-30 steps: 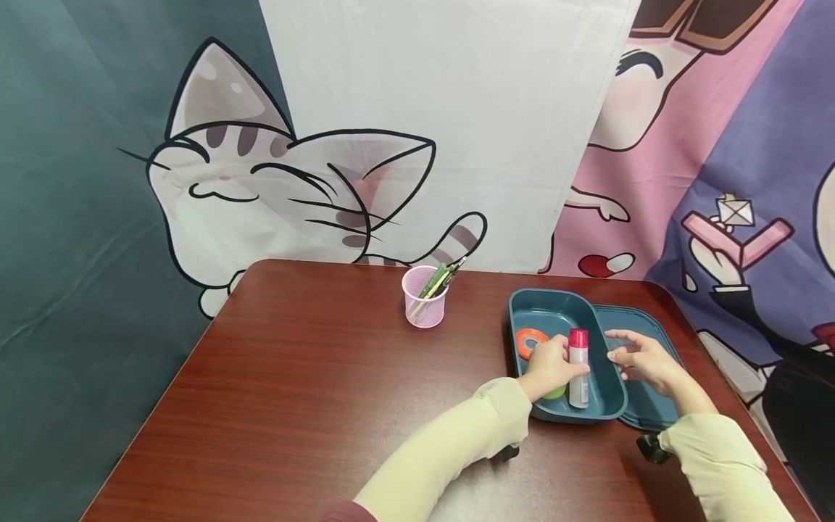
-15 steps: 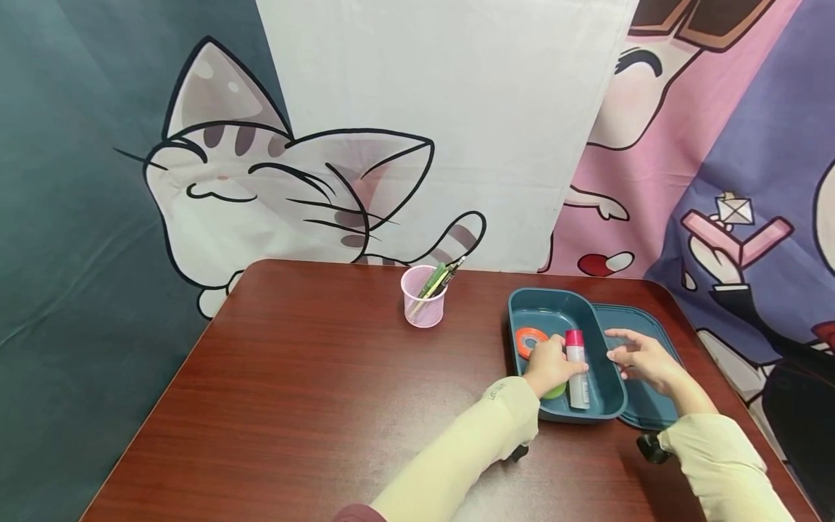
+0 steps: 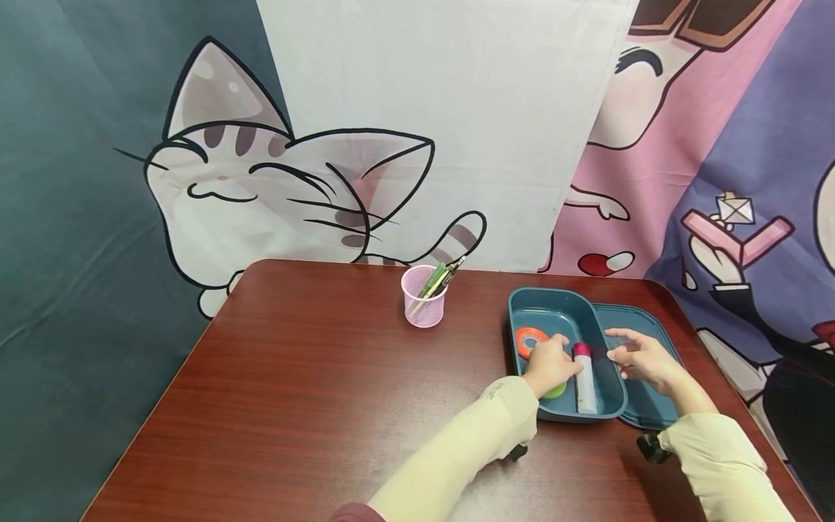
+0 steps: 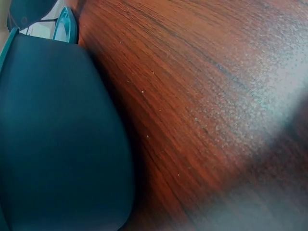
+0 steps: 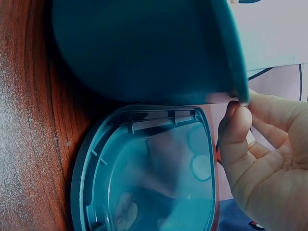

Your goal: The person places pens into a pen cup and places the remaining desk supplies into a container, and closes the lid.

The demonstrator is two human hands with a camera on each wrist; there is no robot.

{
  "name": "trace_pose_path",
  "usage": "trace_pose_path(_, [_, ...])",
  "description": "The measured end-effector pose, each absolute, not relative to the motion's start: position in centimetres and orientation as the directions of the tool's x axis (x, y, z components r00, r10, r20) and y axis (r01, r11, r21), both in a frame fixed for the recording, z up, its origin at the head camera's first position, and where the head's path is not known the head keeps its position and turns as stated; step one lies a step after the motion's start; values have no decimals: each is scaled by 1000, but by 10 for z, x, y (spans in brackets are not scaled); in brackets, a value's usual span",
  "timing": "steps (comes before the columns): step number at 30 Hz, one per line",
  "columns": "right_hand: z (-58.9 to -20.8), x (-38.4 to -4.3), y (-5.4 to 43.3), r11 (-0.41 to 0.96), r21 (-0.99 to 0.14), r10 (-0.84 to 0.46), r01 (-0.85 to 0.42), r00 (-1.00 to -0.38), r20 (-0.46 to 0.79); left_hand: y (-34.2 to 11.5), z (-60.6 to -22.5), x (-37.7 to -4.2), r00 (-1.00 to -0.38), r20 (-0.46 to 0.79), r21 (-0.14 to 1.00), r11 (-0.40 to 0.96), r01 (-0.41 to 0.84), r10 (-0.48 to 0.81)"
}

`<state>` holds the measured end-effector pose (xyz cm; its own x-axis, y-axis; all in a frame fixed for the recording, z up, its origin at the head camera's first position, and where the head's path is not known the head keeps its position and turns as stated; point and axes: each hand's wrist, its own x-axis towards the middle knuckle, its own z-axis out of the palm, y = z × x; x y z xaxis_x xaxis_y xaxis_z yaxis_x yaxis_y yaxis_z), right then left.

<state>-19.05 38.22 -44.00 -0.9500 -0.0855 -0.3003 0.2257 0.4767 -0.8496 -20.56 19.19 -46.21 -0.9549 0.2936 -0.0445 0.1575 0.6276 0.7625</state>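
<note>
In the head view, a white glue stick with a pink-red cap lies in the blue-green box. My left hand is inside the box beside it, thumb tip by the stick's left side near the cap. An orange ring, like a tape roll, and a green round thing lie partly hidden by that hand. My right hand touches the box's right rim with thumb and index fingertips; the right wrist view shows this hand at the rim. The left hand is out of its wrist view.
The blue-green lid lies on the table right of the box, beside its wall. A pink mesh pen cup with several pens stands at the back of the brown table. Patterned cloths hang behind.
The glue stick has gone from upright in my left hand to lying tilted lower in the box, its cap nearer me. My left thumb has drawn back from it. The right hand stays.
</note>
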Motion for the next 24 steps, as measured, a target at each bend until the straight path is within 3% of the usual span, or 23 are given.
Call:
trace_pose_path(7, [-437, -190, 381, 507, -837, -69, 205, -958, -277, 189, -457, -205, -945, -22, 788, 588, 185, 327])
trace_pose_path(14, [-442, -189, 401, 491, -866, -22, 97, -992, -124, 180, -448, -210, -917, 50, 789, 547, 279, 395])
trace_pose_path(24, [-436, -174, 429, 614, -789, 44, 26, -999, 1, 159, -433, -223, -894, 155, 760, 528, 380, 420])
